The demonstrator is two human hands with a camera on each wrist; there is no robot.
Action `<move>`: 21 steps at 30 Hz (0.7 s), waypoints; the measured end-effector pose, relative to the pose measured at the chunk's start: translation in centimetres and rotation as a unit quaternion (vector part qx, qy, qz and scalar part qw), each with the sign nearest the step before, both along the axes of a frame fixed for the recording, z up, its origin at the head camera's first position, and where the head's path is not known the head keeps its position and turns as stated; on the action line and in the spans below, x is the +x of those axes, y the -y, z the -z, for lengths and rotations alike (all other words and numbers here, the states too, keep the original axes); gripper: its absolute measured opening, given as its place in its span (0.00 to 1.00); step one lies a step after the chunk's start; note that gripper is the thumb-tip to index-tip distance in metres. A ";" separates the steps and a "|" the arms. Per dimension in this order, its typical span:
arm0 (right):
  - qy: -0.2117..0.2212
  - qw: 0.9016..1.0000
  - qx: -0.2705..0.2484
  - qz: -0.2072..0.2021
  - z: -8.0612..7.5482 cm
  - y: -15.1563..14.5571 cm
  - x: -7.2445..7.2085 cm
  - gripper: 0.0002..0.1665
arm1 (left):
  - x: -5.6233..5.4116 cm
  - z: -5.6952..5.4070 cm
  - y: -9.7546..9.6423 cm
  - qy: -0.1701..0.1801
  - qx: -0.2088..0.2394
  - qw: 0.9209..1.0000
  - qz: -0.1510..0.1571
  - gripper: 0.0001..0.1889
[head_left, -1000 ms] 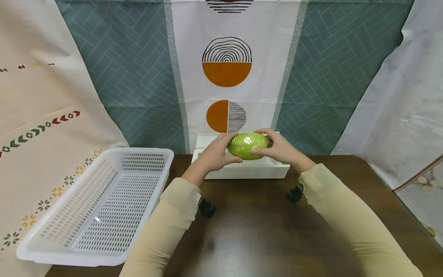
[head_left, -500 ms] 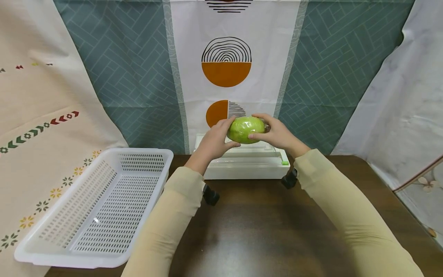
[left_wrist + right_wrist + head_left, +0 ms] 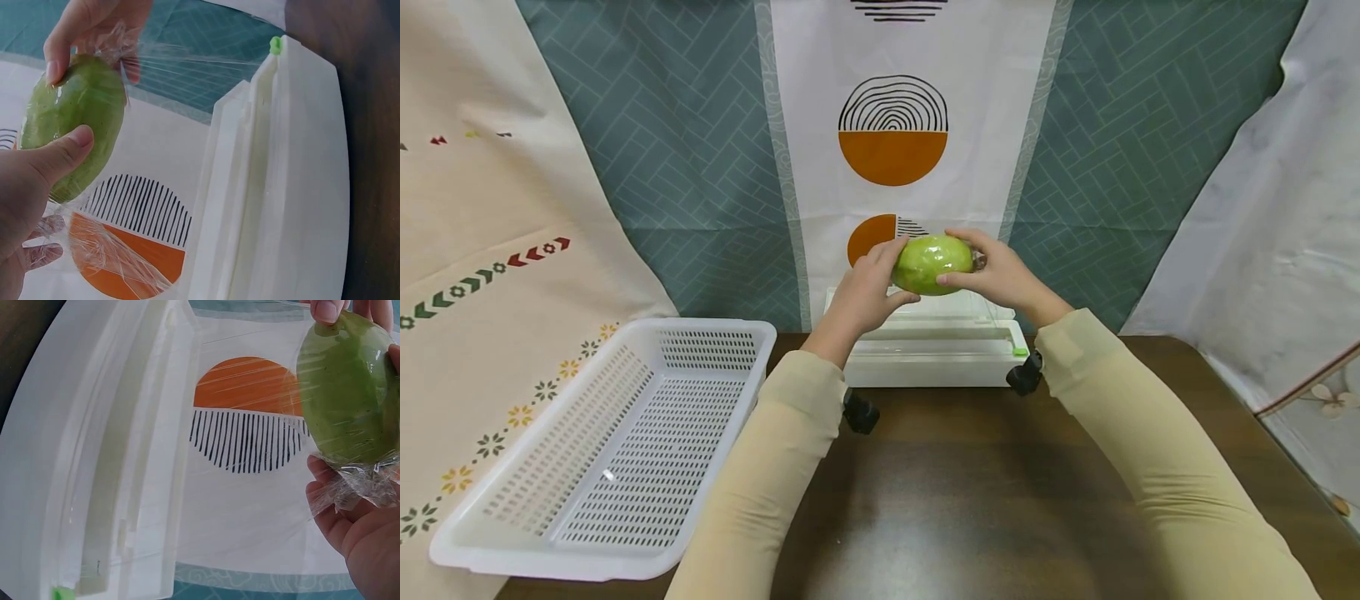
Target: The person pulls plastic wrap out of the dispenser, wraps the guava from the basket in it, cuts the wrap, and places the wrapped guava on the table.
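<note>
A: ok where's that smooth green oval fruit (image 3: 932, 265)?

B: In the air near the long white plastic box (image 3: 928, 371), far side of the dark brown table (image 3: 940, 500). Left hand (image 3: 867, 287) has fingers gripping its left end, right hand (image 3: 996, 271) its right. Crinkly clear plastic film (image 3: 369, 482) hugs it.

A: And left?

B: Rectangular white plastic basket (image 3: 658, 558), slotted floor and walls.
</note>
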State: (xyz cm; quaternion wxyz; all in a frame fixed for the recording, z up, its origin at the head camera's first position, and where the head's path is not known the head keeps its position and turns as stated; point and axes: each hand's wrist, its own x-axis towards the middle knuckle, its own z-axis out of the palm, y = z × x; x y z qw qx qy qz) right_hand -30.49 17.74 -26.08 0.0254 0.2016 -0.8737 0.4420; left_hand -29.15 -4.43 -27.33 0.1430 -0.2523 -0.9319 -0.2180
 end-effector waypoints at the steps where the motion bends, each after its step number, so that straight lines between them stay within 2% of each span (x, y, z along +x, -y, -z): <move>1: -0.001 1.000 0.000 0.001 -0.1 0.0 0.0 0.46 | 0.0 -0.1 0.0 -0.001 0.000 1.000 0.000 0.44; 21: -0.024 1.000 -0.007 0.000 -2.1 -0.3 0.8 0.44 | 0.8 -2.7 0.0 -0.013 -0.007 1.000 0.003 0.46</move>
